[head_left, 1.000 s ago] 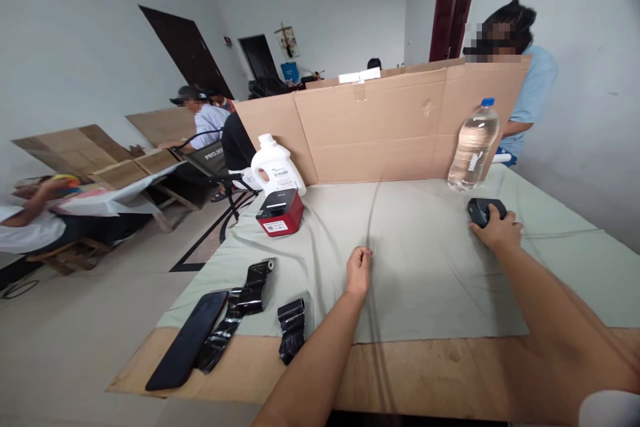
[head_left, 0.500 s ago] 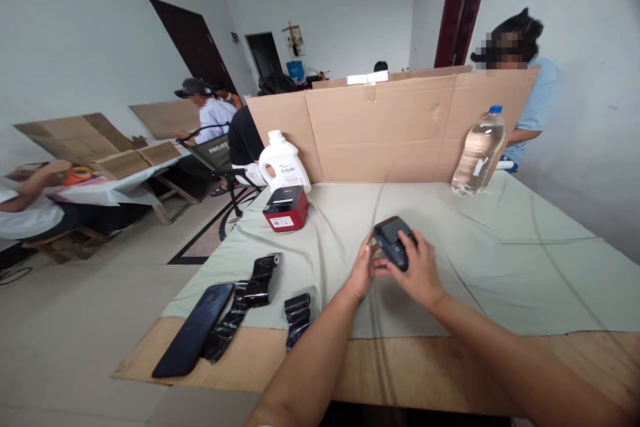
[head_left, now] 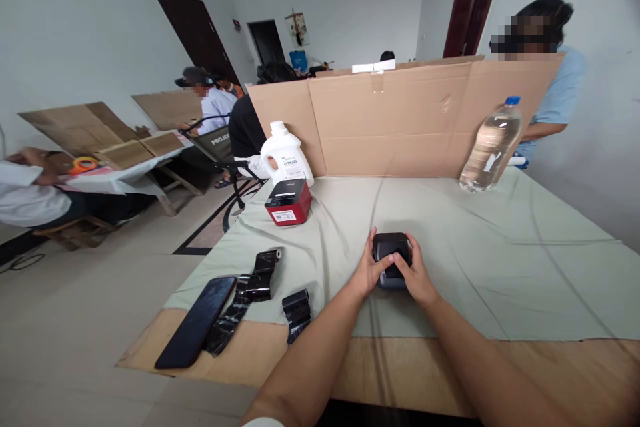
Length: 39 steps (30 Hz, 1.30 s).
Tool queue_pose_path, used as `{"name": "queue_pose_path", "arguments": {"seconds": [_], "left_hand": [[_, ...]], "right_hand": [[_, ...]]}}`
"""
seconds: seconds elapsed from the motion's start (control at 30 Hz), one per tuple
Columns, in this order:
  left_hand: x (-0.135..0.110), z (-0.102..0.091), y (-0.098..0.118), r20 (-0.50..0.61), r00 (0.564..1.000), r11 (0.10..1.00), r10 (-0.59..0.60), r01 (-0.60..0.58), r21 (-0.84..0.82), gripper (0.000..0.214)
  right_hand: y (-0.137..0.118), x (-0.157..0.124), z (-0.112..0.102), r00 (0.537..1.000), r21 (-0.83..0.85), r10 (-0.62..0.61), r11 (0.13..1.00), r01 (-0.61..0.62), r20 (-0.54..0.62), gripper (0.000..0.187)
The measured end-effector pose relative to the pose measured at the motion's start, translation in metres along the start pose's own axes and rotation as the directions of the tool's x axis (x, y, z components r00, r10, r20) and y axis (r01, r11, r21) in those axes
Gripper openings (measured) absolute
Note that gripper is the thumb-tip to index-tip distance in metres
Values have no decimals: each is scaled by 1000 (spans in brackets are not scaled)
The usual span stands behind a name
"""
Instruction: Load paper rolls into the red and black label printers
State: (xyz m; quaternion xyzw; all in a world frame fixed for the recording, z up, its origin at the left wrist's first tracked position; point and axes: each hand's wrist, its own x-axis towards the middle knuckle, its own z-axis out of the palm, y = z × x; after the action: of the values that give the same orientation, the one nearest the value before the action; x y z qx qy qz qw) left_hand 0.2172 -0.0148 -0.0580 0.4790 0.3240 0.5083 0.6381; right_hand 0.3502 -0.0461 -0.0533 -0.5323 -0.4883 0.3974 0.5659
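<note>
One device [head_left: 392,245] has moved leftward, left hand [head_left: 367,273] and right hand [head_left: 419,278] grasping it; two rolls [head_left: 297,307] lie left of the grip, cloth [head_left: 500,267] spreads right, wooden edge [head_left: 417,377] nearer.

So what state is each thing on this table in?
Black device: gripped by left hand and right hand
Bottle: capped, clear liquid inside
White jug: capped, standing
Red-and-black box: upright, power unclear
Left black roll: partly unwound
Right black roll: partly unwound, partly hidden
Phone-like slab: lying flat
Cloth: wrinkled
Cardboard: upright, creased
</note>
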Motion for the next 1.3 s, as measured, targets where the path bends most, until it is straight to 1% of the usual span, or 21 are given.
{"name": "queue_pose_path", "arguments": {"seconds": [0.07, 0.13, 0.2, 0.27, 0.33, 0.4, 0.47, 0.57, 0.63, 0.77, 0.97, 1.2, 1.3], "left_hand": [[1, -1, -2, 15, 1000, 1000, -6, 6, 20, 89], [2, -1, -2, 23, 999, 999, -40, 41, -24, 81], [4, -1, 0, 29, 994, 988, -101, 103, -118, 74], [6, -1, 4, 53, 985, 955, -162, 170, -241, 71], [8, -2, 8, 99, 974, 913, -202, 224, -340, 73], [9, -4, 10, 143, 963, 884, -227, 265, -385, 77], [10, -5, 12, 152, 957, 878, -245, 286, -383, 83], [10, -7, 11, 137, 955, 894, -262, 294, -338, 89], [11, -9, 9, 144, 953, 905, -268, 301, -302, 88], [12, -13, 6, 195, 945, 915, -263, 308, -260, 81], [14, -15, 6, 210, 937, 918, -279, 324, -228, 78], [15, -17, 6, 182, 942, 927, -283, 317, -200, 75], [15, -16, 7, 166, 943, 924, -287, 319, -211, 74]], "right_hand": [[8, -2, 0, 999, 33, 42, 999, -42, 20, 85], [13, -3, -2, 998, 61, 50, 997, -51, 29, 83], [14, -1, -7, 997, 105, 60, 992, -64, 45, 75], [12, 2, -11, 992, 155, 100, 982, -112, 82, 70], [9, 4, -14, 984, 188, 134, 970, -154, 116, 70], [6, 6, -16, 980, 204, 158, 962, -181, 122, 71], [5, 6, -15, 978, 221, 178, 955, -200, 113, 71], [6, 6, -15, 978, 232, 188, 951, -204, 88, 70], [7, 7, -15, 980, 226, 186, 954, -199, 76, 69], [7, 8, -17, 979, 224, 189, 954, -200, 71, 66], [6, 11, -22, 967, 260, 228, 933, -249, 110, 70], [6, 11, -24, 967, 270, 202, 933, -238, 155, 75], [2, 11, -25, 958, 310, 201, 915, -258, 204, 80]]}}
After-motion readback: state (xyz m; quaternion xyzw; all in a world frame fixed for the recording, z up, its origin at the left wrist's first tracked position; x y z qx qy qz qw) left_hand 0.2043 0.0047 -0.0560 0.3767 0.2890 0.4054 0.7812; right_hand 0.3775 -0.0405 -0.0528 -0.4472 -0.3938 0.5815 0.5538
